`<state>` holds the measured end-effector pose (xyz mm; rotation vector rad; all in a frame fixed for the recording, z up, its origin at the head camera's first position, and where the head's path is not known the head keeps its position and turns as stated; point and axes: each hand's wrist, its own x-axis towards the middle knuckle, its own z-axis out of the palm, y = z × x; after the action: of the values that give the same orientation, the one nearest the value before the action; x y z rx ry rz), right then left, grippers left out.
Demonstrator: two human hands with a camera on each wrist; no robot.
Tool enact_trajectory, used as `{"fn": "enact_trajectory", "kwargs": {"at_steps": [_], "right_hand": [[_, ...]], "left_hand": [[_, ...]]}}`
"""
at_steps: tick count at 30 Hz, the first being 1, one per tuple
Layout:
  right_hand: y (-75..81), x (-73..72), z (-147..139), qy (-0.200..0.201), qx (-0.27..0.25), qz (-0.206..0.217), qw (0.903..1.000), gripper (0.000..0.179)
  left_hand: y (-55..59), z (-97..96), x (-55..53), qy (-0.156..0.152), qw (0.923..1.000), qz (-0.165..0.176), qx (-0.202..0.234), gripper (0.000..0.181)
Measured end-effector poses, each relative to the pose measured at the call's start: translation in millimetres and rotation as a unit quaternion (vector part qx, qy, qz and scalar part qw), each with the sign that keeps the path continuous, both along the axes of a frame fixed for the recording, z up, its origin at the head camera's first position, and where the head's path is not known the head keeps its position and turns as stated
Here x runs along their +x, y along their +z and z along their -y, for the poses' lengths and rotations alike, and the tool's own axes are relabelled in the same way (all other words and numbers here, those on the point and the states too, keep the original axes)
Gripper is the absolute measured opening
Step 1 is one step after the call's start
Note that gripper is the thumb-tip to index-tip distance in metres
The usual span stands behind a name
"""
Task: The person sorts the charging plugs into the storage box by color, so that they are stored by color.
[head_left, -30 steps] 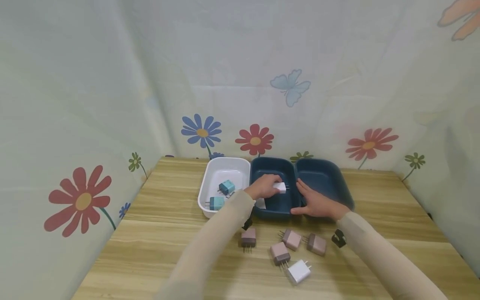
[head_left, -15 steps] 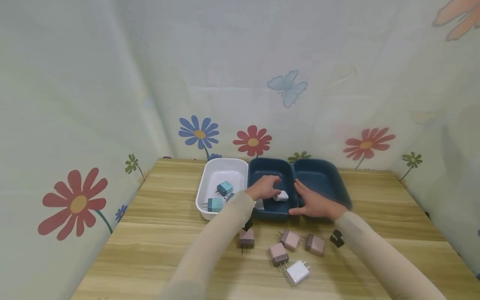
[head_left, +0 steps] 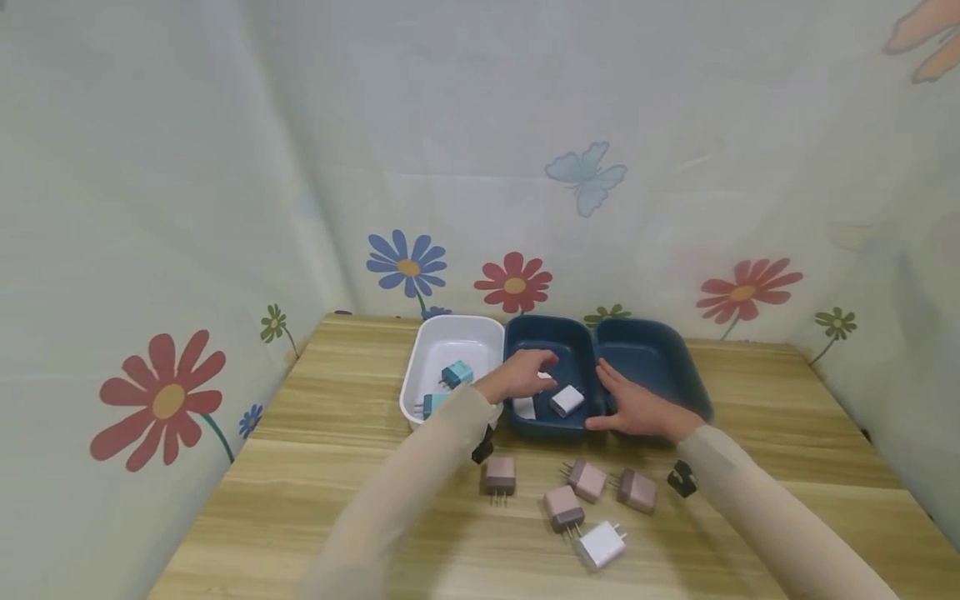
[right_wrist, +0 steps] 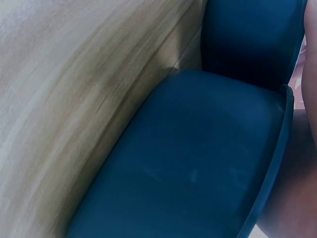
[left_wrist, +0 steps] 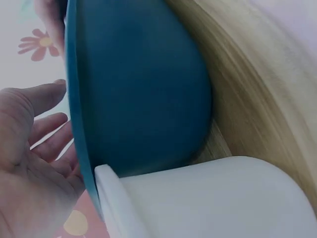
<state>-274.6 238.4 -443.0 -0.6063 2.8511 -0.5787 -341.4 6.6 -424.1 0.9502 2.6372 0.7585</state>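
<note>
My left hand (head_left: 521,375) hovers over the middle blue tray (head_left: 551,428) with nothing in its loosely spread fingers. A white charger plug (head_left: 567,401) lies in that tray just below the fingertips. Beside it is another white charger plug (head_left: 524,407), partly covered by the left hand and sleeve. In the left wrist view the left hand (left_wrist: 39,163) shows beyond the tray rim, palm empty. My right hand (head_left: 637,404) rests, fingers extended, at the edge where the middle tray meets the right blue tray (head_left: 693,379); its thumb lies by the front rim.
On the left stands a white tray (head_left: 411,367) with teal charger plugs (head_left: 457,373), partly behind the left sleeve. In front of the trays lie several pink-and-brown charger plugs (head_left: 499,475) and a white charger plug (head_left: 602,545) on the wooden table (head_left: 315,483). A flowered curtain hangs behind.
The left hand has let go of the white charger plug, which now lies in the middle tray, and has drawn slightly left. The right hand has stayed in place.
</note>
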Motion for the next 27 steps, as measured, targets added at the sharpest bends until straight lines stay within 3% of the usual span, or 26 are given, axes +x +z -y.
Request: {"fn": "enact_trajectory", "kwargs": {"at_steps": [9, 17, 24, 27], "right_hand": [[1.3, 1.9, -2.0, 0.003, 0.002, 0.0, 1.0, 0.103], [1.8, 1.4, -2.1, 0.005, 0.002, 0.001, 1.0, 0.104], [5.0, 2.7, -1.3, 0.013, -0.001, 0.0, 0.9999, 0.104], [4.6, 2.8, -1.5, 0.017, -0.006, -0.004, 0.9998, 0.104]], "left_hand": [[9.6, 12.8, 27.9, -0.04, 0.999, -0.002, 0.018, 0.043], [16.2, 21.2, 53.3, -0.096, 0.9942, -0.034, 0.035, 0.04], [17.9, 27.5, 73.6, -0.128, 0.9904, -0.006, 0.051, 0.037], [15.4, 29.3, 80.4, -0.149, 0.9872, -0.009, 0.057, 0.037]]}}
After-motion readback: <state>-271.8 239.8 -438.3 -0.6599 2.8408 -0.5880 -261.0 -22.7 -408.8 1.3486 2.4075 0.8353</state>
